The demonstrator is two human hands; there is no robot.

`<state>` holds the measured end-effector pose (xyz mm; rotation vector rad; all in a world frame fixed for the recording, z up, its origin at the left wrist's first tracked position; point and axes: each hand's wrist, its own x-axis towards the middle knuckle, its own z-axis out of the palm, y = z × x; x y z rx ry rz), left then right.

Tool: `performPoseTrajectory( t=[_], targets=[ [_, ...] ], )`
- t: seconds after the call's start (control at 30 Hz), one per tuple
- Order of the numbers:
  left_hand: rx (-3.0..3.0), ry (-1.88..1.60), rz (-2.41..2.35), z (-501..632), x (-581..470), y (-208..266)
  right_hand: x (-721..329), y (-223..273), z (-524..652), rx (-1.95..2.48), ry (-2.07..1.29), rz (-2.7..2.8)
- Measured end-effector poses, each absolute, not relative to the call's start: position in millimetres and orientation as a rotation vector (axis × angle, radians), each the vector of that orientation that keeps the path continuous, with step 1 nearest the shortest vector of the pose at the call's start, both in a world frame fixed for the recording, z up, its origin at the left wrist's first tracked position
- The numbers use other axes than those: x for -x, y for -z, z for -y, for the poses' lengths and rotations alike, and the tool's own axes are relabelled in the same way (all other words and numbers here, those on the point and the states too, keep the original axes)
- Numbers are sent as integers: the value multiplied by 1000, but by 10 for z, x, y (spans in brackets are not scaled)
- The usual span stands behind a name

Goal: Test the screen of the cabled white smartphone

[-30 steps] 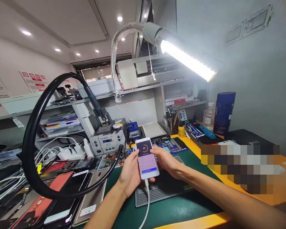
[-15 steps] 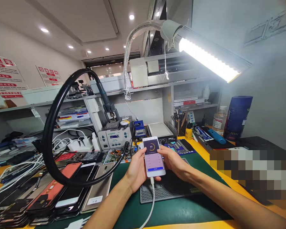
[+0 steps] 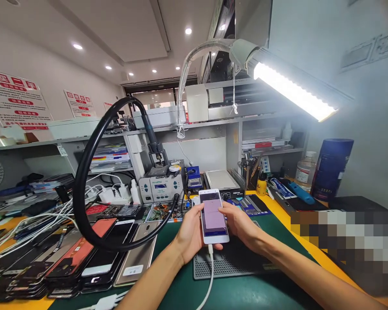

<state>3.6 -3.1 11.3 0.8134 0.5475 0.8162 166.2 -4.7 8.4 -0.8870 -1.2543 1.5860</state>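
A white smartphone [image 3: 214,219] is tilted up toward me above the dark perforated pad [image 3: 229,268]. My left hand [image 3: 190,234] grips its left side, with the thumb along the upper left edge. On the other side, my right hand [image 3: 244,226] has its thumb by the screen's right edge; fingertips show beneath the phone's lower right corner. A pale panel over a darkened background fills the lit screen, its text too small to read. Into the bottom edge runs a white charging cable [image 3: 211,269], which trails down toward the front of the green mat [image 3: 245,292].
Stacked phones and panels [image 3: 98,254] lie at left, beneath the looped black hose [image 3: 80,189] of a hot-air station [image 3: 163,187]. Behind the phone are a parts tray [image 3: 158,212] and a flat heating plate [image 3: 221,180]. A bright lamp [image 3: 294,92] hangs overhead at right.
The screen has gone from a page with a round gauge to a pale panel over a dimmed background. Both hands keep their hold, while the whole view has shifted slightly.
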Motion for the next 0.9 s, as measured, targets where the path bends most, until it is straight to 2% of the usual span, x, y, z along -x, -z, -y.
performPoseTrajectory(
  t=[0.9],
  targets=[
    [-815,-820,-530,27,-40,-107,-1668,-67,46,968,-1478,1370]
  ],
)
